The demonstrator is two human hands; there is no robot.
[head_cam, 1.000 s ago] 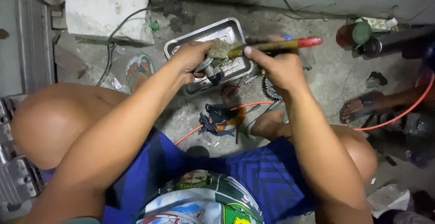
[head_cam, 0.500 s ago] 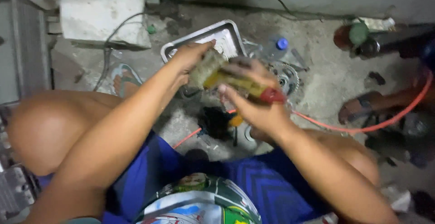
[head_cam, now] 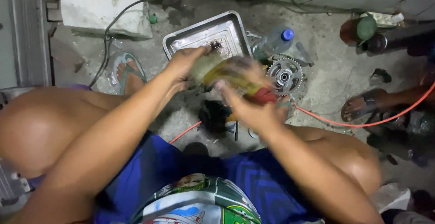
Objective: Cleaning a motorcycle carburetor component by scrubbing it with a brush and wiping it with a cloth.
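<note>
The brush (head_cam: 235, 81), a yellow handle with a red end, was blurred; it was held above the concrete floor (head_cam: 326, 83), just in front of the metal tray (head_cam: 181, 38). Its bristle end met a small, smeared object in the left hand (head_cam: 186, 63); what that object was could not be told. The fingers of the right hand (head_cam: 249, 106) were closed round the red end of the handle. The left fingers were curled on the blurred object.

Below the hands a dark part (head_cam: 214, 115) lay on the floor. A toothed sprocket (head_cam: 284, 75) lay right of the tray, a clear bottle with a blue cap (head_cam: 274, 41) beside it. An orange cable (head_cam: 362, 122) ran across the floor. The floor was grey, stained and gritty; a concrete block (head_cam: 104, 4) stood at its far left. Another person's sandalled foot (head_cam: 367, 106) rested at the right.
</note>
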